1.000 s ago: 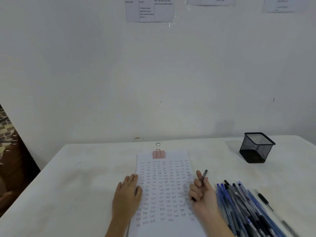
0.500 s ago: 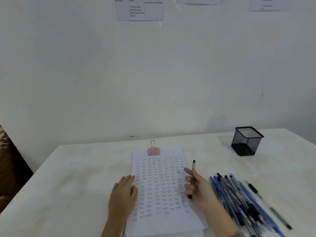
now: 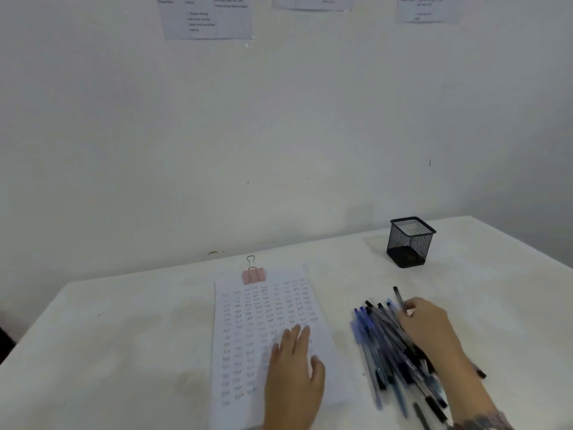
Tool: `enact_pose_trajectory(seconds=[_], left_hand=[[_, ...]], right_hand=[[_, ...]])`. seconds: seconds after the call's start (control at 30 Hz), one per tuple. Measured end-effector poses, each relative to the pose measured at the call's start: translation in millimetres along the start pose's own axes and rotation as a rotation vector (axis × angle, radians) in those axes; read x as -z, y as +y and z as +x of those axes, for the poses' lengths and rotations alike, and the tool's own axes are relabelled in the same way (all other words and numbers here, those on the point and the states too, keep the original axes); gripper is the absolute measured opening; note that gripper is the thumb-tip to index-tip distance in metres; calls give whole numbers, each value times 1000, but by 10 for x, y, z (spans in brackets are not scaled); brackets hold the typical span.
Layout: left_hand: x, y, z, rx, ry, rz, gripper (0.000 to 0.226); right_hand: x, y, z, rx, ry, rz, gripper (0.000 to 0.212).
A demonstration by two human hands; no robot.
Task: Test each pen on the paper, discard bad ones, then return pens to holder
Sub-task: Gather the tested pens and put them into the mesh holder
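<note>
Pen [image 3: 398,297] — barrel behind right hand [image 3: 429,328]

Pink binder clip [image 3: 253,274], white table [image 3: 124,336], printed sheets [image 3: 206,17] taped on wall [image 3: 279,135]

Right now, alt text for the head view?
The right hand holds a pen above a pile of pens on a white table; the left hand lies flat on the paper of test marks. An empty mesh holder stands farther back on the right.
</note>
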State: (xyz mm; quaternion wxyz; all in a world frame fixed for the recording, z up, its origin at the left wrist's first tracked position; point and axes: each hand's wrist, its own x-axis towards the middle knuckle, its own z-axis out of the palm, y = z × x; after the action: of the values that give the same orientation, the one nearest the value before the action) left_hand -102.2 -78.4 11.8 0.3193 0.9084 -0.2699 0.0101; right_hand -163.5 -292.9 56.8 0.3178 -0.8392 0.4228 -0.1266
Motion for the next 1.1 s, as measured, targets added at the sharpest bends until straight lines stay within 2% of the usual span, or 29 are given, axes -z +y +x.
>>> enact_pose_trajectory(seconds=[0.07, 0.13, 0.27, 0.37, 0.5, 0.63, 0.77, 0.87, 0.93, 1.03, 1.1], left_hand=[[-147, 210, -19, -69, -5, -73, 79], [-215, 426, -17, -95, -99, -140, 78], [-365, 710, 89, -59, -188, -195, 54], [-489, 852, 169, 21, -212, -220, 56], [-639, 993, 244, 121, -217, -203, 62], [-712, 1099, 258, 193, -172, -86, 66], [-780, 1168, 273, 259, -169, -13, 70], [-835, 1181, 291, 274, -148, 7, 72], [-869, 1184, 293, 281, -131, 6, 74], [-871, 1197, 272, 301, -102, -15, 96], [-881, 1190, 262, 311, -85, -29, 94]], right_hand=[[-2, 69, 71, -14, -53, -105, 23], [3, 117, 121, -24, -98, -179, 20], [51, 187, 171, -9, -147, -203, 14], [89, 242, 222, 22, -160, -217, 4], [139, 345, 306, 57, -172, -222, 8], [194, 458, 392, 86, -142, -190, 7], [185, 583, 482, 60, -105, -292, 29], [153, 616, 505, -5, -195, -398, 46], [121, 603, 510, 33, -241, -357, 57], [91, 554, 487, 87, -336, -292, 69], [96, 520, 477, 106, -399, -297, 75]])
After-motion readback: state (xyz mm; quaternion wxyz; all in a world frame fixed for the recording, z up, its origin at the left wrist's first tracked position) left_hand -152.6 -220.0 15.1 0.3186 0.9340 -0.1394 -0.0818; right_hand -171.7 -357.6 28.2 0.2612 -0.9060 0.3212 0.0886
